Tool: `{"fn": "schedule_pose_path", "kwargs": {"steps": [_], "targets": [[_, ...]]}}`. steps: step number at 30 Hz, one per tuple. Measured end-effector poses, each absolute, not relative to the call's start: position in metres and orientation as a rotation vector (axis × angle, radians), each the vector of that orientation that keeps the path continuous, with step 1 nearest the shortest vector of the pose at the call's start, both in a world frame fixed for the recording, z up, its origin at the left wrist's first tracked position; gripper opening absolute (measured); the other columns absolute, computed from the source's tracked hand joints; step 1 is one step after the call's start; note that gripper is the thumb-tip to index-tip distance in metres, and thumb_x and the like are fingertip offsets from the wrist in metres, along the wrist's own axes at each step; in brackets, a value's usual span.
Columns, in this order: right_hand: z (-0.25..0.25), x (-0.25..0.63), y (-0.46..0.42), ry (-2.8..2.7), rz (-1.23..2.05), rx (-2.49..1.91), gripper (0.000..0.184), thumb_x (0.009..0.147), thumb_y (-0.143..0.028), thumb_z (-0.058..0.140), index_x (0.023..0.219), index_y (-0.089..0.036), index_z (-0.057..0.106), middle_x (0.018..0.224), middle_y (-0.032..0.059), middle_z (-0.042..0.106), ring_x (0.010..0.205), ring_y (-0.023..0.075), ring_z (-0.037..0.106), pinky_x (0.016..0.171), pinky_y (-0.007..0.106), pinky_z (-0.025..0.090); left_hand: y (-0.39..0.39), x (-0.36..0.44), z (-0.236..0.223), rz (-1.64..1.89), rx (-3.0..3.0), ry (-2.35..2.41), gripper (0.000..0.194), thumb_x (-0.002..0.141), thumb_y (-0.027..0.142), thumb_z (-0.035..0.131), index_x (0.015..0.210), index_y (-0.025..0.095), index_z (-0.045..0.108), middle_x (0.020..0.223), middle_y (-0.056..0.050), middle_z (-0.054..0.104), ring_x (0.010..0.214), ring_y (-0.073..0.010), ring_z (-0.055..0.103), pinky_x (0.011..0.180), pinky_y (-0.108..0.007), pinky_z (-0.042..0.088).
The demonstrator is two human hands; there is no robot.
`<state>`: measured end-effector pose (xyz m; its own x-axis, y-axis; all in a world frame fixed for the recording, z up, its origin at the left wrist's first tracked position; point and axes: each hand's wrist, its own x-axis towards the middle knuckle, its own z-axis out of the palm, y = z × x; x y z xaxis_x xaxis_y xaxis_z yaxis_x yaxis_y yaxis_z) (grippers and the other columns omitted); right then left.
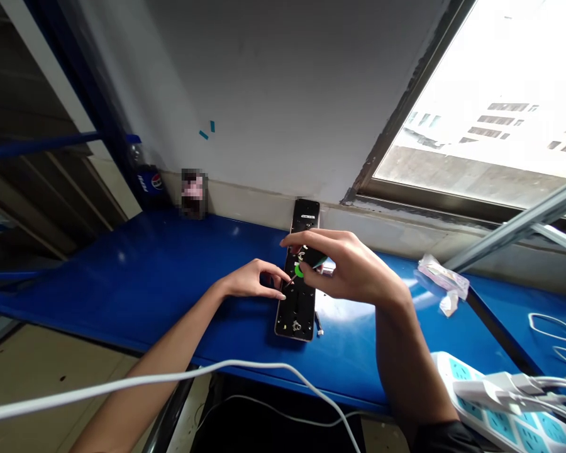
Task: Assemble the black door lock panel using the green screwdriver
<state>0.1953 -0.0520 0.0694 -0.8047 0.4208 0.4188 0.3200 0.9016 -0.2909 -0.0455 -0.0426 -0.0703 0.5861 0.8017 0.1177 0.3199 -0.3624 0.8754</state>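
A long black panel (302,308) with a pale rim lies lengthwise on the blue table, its far end near the wall. Small metal parts and screw holes dot its surface. My right hand (344,261) is closed round a screwdriver (299,270) with a green and black handle, whose thin shaft slants down left to the panel's middle. At the panel's left edge, my left hand (252,280) has thumb and forefinger apart on either side of the screwdriver tip, both touching the panel. A short dark cable with a white plug (319,324) lies beside the panel's right edge.
A blue-labelled bottle (147,179) and a blurred-out object (193,194) stand at the back left. Clear plastic packaging (443,277) lies to the right. A white power strip (514,415) with plugs sits front right. One white cable (226,363) crosses the foreground.
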Motion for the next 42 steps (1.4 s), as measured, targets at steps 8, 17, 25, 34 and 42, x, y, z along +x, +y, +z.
{"fn": "schedule_pose_path", "kwargs": {"steps": [8, 17, 25, 34, 42], "targets": [[0.0699, 0.195, -0.0524, -2.584, 0.249, -0.585, 0.019, 0.099, -0.025, 0.061, 0.115, -0.022, 0.071, 0.095, 0.0016, 0.074, 0.074, 0.0108, 0.063, 0.067, 0.024, 0.046, -0.0433, -0.0456, -0.0689, 0.689, 1.943, 0.896, 0.043, 0.079, 0.045, 0.087, 0.114, 0.022, 0.08, 0.091, -0.003, 0.076, 0.089, -0.02, 0.07, 0.082, -0.029, 0.049], [0.0711, 0.1944, -0.0551, -2.574, 0.23, -0.591, 0.023, 0.098, -0.033, 0.064, 0.115, -0.02, 0.071, 0.096, 0.0045, 0.074, 0.077, 0.0138, 0.065, 0.069, 0.027, 0.047, -0.0431, -0.0457, -0.0702, 0.693, 1.929, 0.915, 0.044, 0.078, 0.049, 0.086, 0.112, 0.022, 0.08, 0.09, -0.004, 0.077, 0.09, -0.0222, 0.07, 0.083, -0.032, 0.051], [0.0694, 0.1967, -0.0541, -2.591, 0.266, -0.55, 0.045, 0.089, -0.015, 0.061, 0.133, -0.02, 0.062, 0.109, 0.0066, 0.074, 0.084, 0.0149, 0.066, 0.07, 0.026, 0.048, -0.0441, -0.0449, -0.0662, 0.674, 1.932, 0.909, 0.043, 0.079, 0.048, 0.086, 0.111, 0.021, 0.08, 0.091, -0.003, 0.076, 0.089, -0.0203, 0.07, 0.083, -0.03, 0.051], [0.0703, 0.1956, -0.0534, -2.568, 0.281, -0.521, 0.03, 0.096, -0.017, 0.058, 0.124, -0.02, 0.068, 0.104, 0.006, 0.075, 0.085, 0.0148, 0.068, 0.072, 0.026, 0.049, -0.043, -0.0448, -0.0704, 0.674, 1.935, 0.911, 0.047, 0.079, 0.048, 0.086, 0.116, 0.02, 0.078, 0.092, -0.004, 0.077, 0.089, -0.0202, 0.07, 0.083, -0.031, 0.052], [0.072, 0.199, -0.0549, -2.56, 0.226, -0.55, 0.021, 0.097, -0.025, 0.061, 0.114, -0.02, 0.072, 0.097, 0.0042, 0.076, 0.077, 0.0134, 0.066, 0.07, 0.026, 0.048, -0.0431, -0.0445, -0.0689, 0.676, 1.952, 0.882, 0.045, 0.08, 0.047, 0.085, 0.115, 0.02, 0.078, 0.091, -0.004, 0.076, 0.089, -0.0205, 0.07, 0.085, -0.031, 0.051]]}}
